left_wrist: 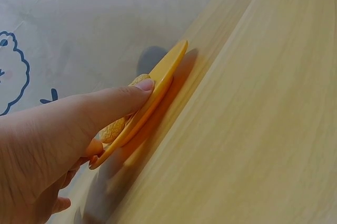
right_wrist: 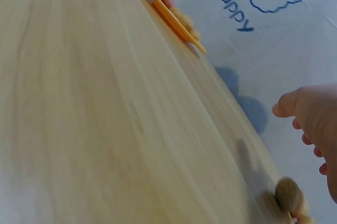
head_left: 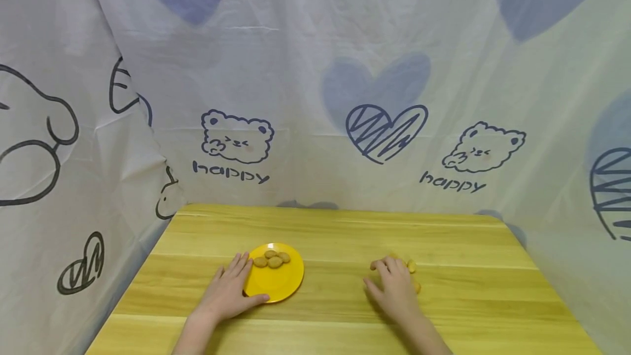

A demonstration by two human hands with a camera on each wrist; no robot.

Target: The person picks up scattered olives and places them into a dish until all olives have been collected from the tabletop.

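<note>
Far left on my head feed: pale printed cloth (head_left: 29, 256) hanging beside the wooden table (head_left: 463, 311), with a striped-heart drawing (head_left: 81, 264) on it. Next in, I have the left hand (head_left: 224, 292) at the left edge of a round yellow plate (head_left: 276, 284). Fingers nearly straight, thumb spread well away from them; fingertips touch the rim on the far-left side, thumb rests on the near rim. The plate sits on the table, left of centre. I count four tan oval nuts (head_left: 275, 262) on it, clustered toward the far side; my left wrist feed shows a netted shell texture.

Bare wood separates the plate from the right hand (head_left: 394, 289). Its fingers are loosely bent, thumb apart from them; I make out nothing in its hold. It hangs over a loose group of nuts on the table; on the head feed it partly covers them, so I cannot count these. One loose nut (head_left: 411, 266) shows just right of the fingers, another (head_left: 417, 287) nearer the wrist.
</note>
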